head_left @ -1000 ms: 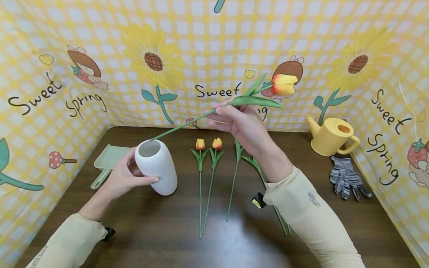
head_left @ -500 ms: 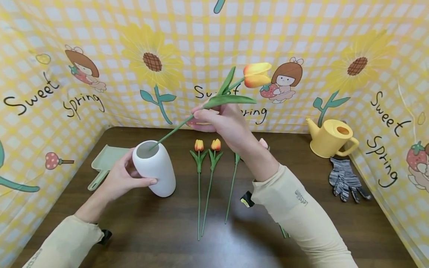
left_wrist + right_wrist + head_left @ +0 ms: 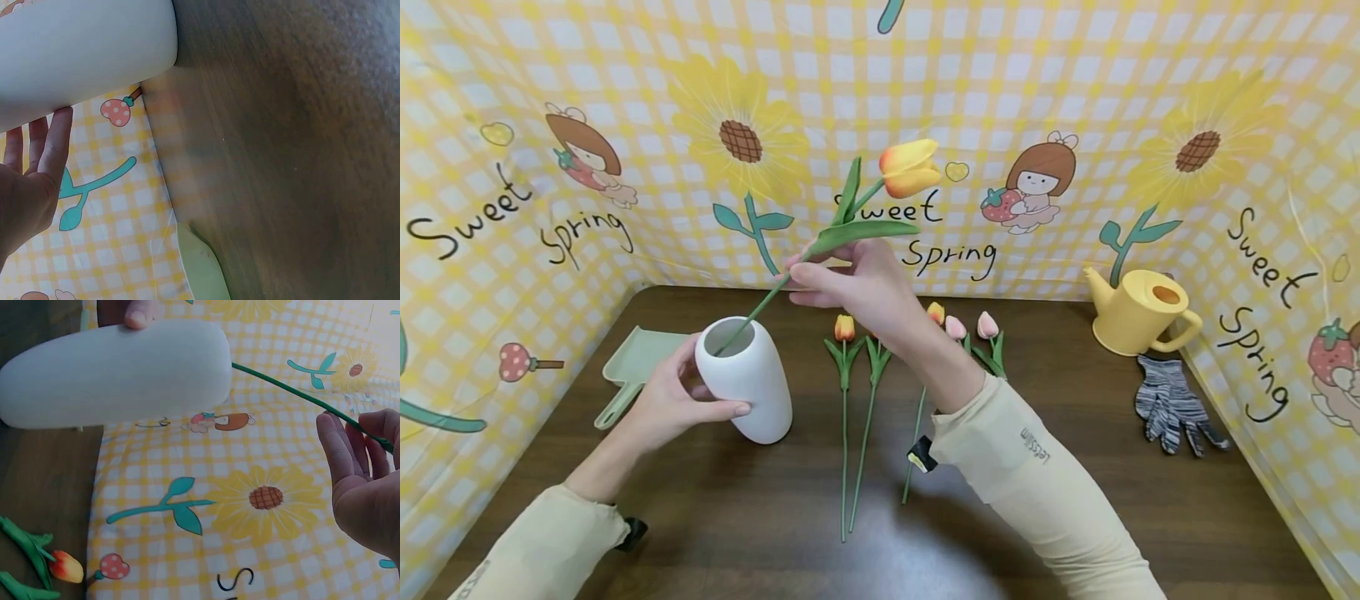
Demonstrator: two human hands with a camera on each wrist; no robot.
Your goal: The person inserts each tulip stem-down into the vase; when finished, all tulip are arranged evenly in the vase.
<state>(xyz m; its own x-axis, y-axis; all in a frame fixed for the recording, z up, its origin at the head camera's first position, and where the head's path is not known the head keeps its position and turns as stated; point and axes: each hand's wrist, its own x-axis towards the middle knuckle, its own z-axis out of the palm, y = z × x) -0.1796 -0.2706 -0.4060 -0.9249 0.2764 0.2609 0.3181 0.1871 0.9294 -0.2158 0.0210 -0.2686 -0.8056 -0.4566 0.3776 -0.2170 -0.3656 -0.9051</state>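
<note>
My left hand (image 3: 681, 396) grips a white vase (image 3: 748, 392) round its side, thumb across the front. The vase stands on the table; in the left wrist view fingertips (image 3: 61, 119) press against its wall. Between thumb and fingers my right hand (image 3: 865, 283) pinches the stem of a yellow-orange tulip (image 3: 912, 169), just below its long green leaves. The stem slants down to the left, its lower end inside the vase mouth. In the right wrist view the green stem (image 3: 281, 384) runs from the mouth to my right fingers.
Several tulips lie on the brown table (image 3: 760, 517), orange ones (image 3: 845, 327) in the middle and pink ones (image 3: 987, 325) behind my right forearm. A pale green dustpan (image 3: 643, 358) lies left of the vase. At right are a yellow watering can (image 3: 1138, 312) and a grey knit glove (image 3: 1174, 404).
My right hand has moved left and slightly down with the tulip, and the stem has gone from the rim deeper into the vase. My left hand keeps its hold on the vase.
</note>
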